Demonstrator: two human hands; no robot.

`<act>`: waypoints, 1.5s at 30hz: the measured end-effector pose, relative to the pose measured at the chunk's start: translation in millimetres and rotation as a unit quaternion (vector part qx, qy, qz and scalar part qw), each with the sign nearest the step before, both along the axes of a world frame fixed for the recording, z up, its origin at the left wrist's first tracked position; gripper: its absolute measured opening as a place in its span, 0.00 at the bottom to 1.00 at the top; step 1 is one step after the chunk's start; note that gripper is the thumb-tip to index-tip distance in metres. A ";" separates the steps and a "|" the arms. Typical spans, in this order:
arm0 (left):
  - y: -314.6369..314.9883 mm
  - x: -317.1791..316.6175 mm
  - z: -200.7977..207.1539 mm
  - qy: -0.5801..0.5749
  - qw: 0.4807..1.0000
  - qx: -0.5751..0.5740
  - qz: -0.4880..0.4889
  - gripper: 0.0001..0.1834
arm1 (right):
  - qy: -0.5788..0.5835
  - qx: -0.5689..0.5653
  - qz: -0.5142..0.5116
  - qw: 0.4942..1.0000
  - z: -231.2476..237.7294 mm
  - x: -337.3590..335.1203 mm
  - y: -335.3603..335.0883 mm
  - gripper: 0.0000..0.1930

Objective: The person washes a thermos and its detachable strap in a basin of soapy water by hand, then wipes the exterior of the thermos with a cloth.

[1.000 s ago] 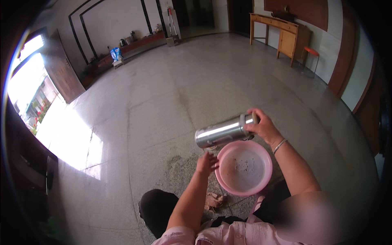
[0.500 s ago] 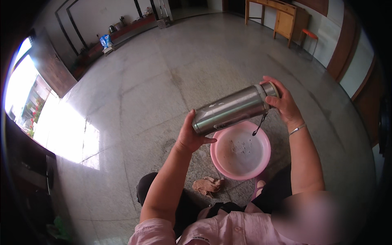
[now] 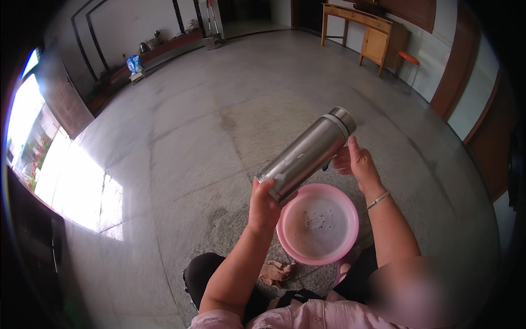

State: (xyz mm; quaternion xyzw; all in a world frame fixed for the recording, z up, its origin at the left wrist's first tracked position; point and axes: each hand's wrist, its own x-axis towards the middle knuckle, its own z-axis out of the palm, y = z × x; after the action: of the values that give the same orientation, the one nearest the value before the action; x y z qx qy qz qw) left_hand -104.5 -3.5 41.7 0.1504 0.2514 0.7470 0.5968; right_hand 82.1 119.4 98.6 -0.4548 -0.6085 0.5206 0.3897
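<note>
A long steel vacuum flask [image 3: 307, 153] is held slanted in the air over a pink plastic basin [image 3: 338, 250] with a little water in it. My left hand [image 3: 264, 202] grips the flask's lower end. Around the upper end, near the neck, my right hand [image 3: 355, 163] is closed, a bracelet on its wrist. The basin sits on the stone floor in front of my knees.
A crumpled brown cloth [image 3: 275, 272] lies on the floor beside the basin. A wooden desk [image 3: 371, 27] and a red stool [image 3: 409, 59] stand at the far right wall. A low bench with bags [image 3: 134, 64] runs along the far left wall. Bright doorway light falls at left.
The flask has been lifted higher and turned, its capped end now tilted up to the right. My left hand moved from the basin's rim to the flask's base.
</note>
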 end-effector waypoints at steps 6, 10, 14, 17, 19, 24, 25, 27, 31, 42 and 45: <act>6.6 29.5 9.0 0.133 0.990 0.023 0.037 0.40 | 0.372 -0.104 0.023 0.922 -8.9 -23.8 3.6 0.32; 5.3 46.4 12.9 0.236 0.970 0.015 0.055 0.46 | 0.415 -0.126 0.030 0.901 -5.3 -14.9 8.3 0.34; 2.7 52.5 -1.7 0.493 0.860 0.002 0.133 0.45 | 0.432 -0.112 0.044 0.894 -10.5 -13.5 12.4 0.34; -4.0 60.9 1.8 0.553 0.818 -0.010 0.157 0.47 | 0.428 -0.116 0.029 0.896 -9.6 -15.4 6.2 0.34; -7.2 62.8 -1.1 0.560 0.807 0.008 0.188 0.47 | 0.412 -0.128 0.011 0.902 -10.4 -19.4 -1.5 0.34; -6.0 59.1 -9.3 0.570 0.776 0.034 0.268 0.46 | 0.334 -0.065 0.052 0.939 -22.9 -37.7 -39.4 0.35; -4.0 56.4 -8.6 0.567 0.776 0.031 0.273 0.46 | 0.311 -0.053 0.042 0.948 -27.7 -42.4 -48.9 0.35; -3.4 56.8 -1.2 0.518 0.814 0.030 0.259 0.45 | 0.293 -0.048 0.035 0.954 -25.2 -45.3 -58.4 0.36; -6.5 59.5 8.9 0.498 0.839 0.038 0.216 0.44 | 0.347 -0.072 0.050 0.934 -15.1 -33.6 -42.0 0.31; -8.1 75.7 24.4 0.343 0.922 0.010 0.182 0.43 | 0.269 -0.022 0.044 0.962 -28.9 -32.5 -74.5 0.36; -8.0 61.7 28.1 0.341 0.929 -0.011 0.143 0.42 | 0.257 -0.062 0.108 0.958 -15.2 -29.7 -72.1 0.36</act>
State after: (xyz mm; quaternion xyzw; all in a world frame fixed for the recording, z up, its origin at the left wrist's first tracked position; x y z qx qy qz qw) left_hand -42.8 -11.5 69.8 0.3519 0.4667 0.7255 0.3635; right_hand 52.4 47.3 83.4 -0.2599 -0.4998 0.6958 0.4455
